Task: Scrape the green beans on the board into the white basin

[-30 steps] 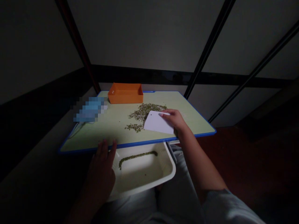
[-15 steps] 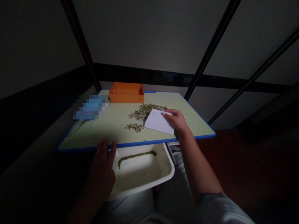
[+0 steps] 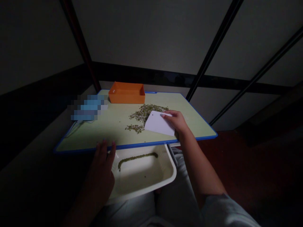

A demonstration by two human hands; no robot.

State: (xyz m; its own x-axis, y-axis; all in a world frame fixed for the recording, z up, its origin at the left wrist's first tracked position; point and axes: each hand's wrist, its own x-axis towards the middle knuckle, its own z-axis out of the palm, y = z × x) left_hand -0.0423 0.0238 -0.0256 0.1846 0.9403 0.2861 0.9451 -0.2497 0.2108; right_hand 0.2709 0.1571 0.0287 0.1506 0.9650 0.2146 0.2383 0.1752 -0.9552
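My right hand [image 3: 176, 121] grips a white flat scraper [image 3: 159, 123] with a small hole near one corner, thumb on top. The scraper leans over the small green beans or seeds [image 3: 151, 110] spread on the table, and hides part of them. A smaller patch of them lies to its left. At the near left edge of the table, my left hand [image 3: 101, 171] rests with fingers stretched out over the blue rim, holding nothing. Below that edge sits a white plastic bin [image 3: 142, 189], with a line of the same green grains along its far inner side.
An orange open box [image 3: 127, 98] stands at the back of the pale table [image 3: 111, 126]. On the left lies a blurred-out blue item [image 3: 91, 107] with a white cord [image 3: 73, 128]. Dark-framed panels [image 3: 146, 34] rise close behind the table.
The view has shifted very slightly. Both hands, the scraper and the grains keep nearly the same places relative to the table.
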